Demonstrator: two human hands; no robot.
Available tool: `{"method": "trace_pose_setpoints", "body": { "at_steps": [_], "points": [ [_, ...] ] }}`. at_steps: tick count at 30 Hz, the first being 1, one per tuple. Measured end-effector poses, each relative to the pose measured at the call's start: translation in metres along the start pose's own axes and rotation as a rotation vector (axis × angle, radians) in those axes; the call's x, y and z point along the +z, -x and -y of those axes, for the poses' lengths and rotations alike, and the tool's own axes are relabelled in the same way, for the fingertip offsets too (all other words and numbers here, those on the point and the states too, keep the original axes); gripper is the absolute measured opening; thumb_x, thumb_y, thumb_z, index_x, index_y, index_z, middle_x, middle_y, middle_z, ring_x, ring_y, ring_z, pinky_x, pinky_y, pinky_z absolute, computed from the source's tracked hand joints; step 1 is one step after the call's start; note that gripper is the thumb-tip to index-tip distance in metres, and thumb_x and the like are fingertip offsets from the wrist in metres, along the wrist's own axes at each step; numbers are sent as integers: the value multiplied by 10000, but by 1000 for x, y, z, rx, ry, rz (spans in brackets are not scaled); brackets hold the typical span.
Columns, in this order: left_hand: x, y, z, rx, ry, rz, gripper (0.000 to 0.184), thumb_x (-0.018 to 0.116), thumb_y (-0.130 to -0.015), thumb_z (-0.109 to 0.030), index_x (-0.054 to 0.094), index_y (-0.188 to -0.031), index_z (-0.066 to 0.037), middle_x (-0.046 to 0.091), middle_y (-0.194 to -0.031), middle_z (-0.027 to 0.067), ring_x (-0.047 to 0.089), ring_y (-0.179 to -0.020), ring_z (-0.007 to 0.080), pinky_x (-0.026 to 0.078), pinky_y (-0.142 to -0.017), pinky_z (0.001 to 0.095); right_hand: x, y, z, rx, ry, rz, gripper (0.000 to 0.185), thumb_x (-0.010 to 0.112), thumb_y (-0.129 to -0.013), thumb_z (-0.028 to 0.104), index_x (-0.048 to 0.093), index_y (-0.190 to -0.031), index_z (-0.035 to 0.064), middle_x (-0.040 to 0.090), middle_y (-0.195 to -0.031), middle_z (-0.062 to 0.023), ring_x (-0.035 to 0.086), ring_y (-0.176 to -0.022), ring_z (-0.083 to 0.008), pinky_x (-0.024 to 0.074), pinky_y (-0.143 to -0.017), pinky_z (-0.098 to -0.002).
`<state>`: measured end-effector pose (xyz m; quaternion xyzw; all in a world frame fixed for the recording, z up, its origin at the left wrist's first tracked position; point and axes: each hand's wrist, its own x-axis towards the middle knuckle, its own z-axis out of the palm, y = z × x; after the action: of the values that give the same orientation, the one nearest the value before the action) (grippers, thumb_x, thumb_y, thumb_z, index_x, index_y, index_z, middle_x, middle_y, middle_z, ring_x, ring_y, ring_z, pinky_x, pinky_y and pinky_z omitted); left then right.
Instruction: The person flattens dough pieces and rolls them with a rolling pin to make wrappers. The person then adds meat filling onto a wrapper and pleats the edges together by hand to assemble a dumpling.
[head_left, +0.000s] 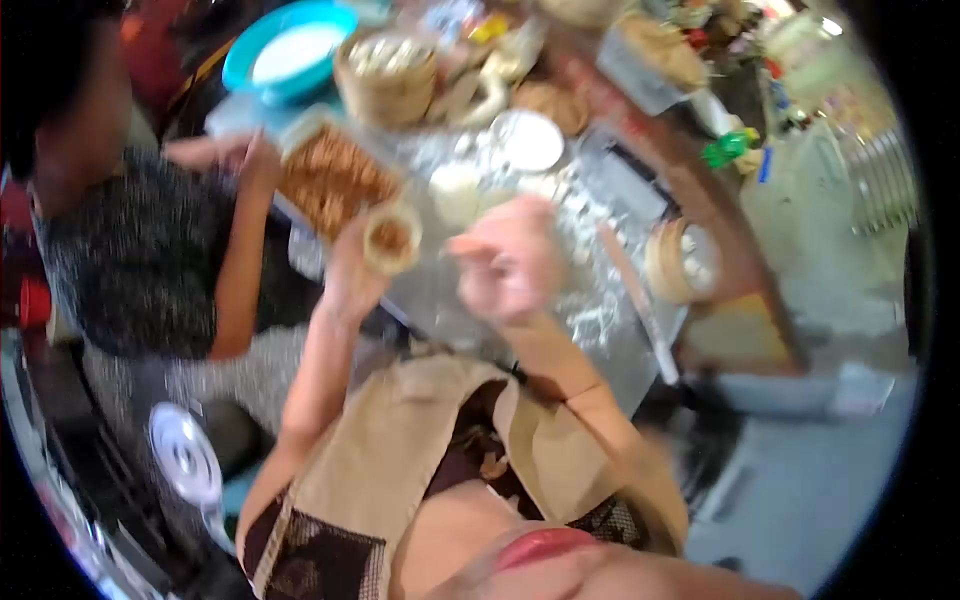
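My left hand [352, 272] holds a round dough wrapper [408, 262] with reddish-brown filling [391, 236] in its middle. To its right, my right hand [512, 262] is blurred, its fingers curled in and one pointing toward the wrapper. Whether anything sits inside those fingers is hidden. Just beyond my hands a tray of minced filling [335, 178] lies at the left. Another pale dough wrapper [455, 192] rests on the floured work surface [590, 290], and small dough pieces [575, 205] are scattered past my right hand.
A person [140, 250] stands at the left, hands by the filling tray. Behind are a turquoise basin [235, 62], a bamboo steamer [385, 95] with white pieces and a white plate [530, 140]. On the right lie a long stick [640, 300] and a smaller steamer [668, 262].
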<state>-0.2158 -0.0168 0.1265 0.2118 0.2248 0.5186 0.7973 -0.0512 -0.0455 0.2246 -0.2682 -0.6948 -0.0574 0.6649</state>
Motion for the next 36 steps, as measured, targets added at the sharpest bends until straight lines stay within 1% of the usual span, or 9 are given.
{"method": "trace_pose_setpoints", "body": {
  "at_steps": [2,3,4,6,9,16,21,31,36],
  "points": [
    [-6,-13,-5,-23,20,27,371,354,-967,-264,504,-1185,-3,582,-1105,89,566,-995,184,477,-851,336,-18,-7,14,-38,33,70,138,555,-782,5,500,-667,60,485,-579,-57,461,-500,-181,377,-593,-272],
    [-12,-13,-4,-34,-2,76,372,346,-970,-263,505,-1182,-2,581,-1111,93,566,-1006,186,476,-859,332,-52,-1,-10,78,-170,630,158,509,-817,9,512,-663,44,465,-588,-70,455,-529,-169,380,-594,-238],
    [0,-7,-8,-74,3,-52,393,318,-976,-259,495,-1196,14,573,-1135,103,562,-1024,199,469,-878,352,-16,17,-8,279,157,147,138,533,-838,45,565,-707,17,532,-658,-72,511,-627,-159,408,-630,-232],
    [13,-9,-10,-120,32,-63,411,282,-981,-241,473,-1215,38,562,-1162,121,562,-1050,215,477,-886,376,-5,39,-39,948,33,275,231,619,-848,177,649,-956,-25,650,-840,-80,586,-791,-140,444,-732,-238],
    [3,-14,1,-200,-12,-20,411,296,-977,-243,460,-1224,41,548,-1187,129,563,-1061,216,496,-868,367,-9,82,-56,1404,-264,330,317,662,-803,247,660,-943,-37,668,-796,-79,599,-733,-120,461,-696,-246],
    [6,-14,28,-347,-246,2,395,440,-924,-250,454,-1224,7,561,-1146,103,579,-1017,182,516,-819,333,-27,85,-42,1416,-15,453,249,652,-777,200,681,-859,-34,673,-757,-75,597,-726,-96,461,-691,-243],
    [17,-19,45,-305,-477,-80,290,526,-884,-208,508,-1111,-28,584,-1005,62,591,-901,137,517,-742,293,-38,95,-32,884,205,414,109,662,-720,107,670,-802,36,667,-766,-85,627,-710,-191,482,-674,-284],
    [31,-32,53,-455,-604,12,270,561,-862,-186,526,-1072,-20,590,-957,43,592,-841,111,500,-744,257,-51,104,-34,1022,118,191,100,678,-742,90,647,-824,40,671,-812,-56,622,-695,-168,491,-652,-278],
    [27,-39,59,-520,-605,92,270,560,-861,-188,533,-1069,-19,592,-963,45,589,-843,106,496,-743,255,-65,106,-41,1106,66,423,130,696,-757,70,659,-868,11,658,-840,-49,600,-725,-105,476,-689,-236]
  ]
}}
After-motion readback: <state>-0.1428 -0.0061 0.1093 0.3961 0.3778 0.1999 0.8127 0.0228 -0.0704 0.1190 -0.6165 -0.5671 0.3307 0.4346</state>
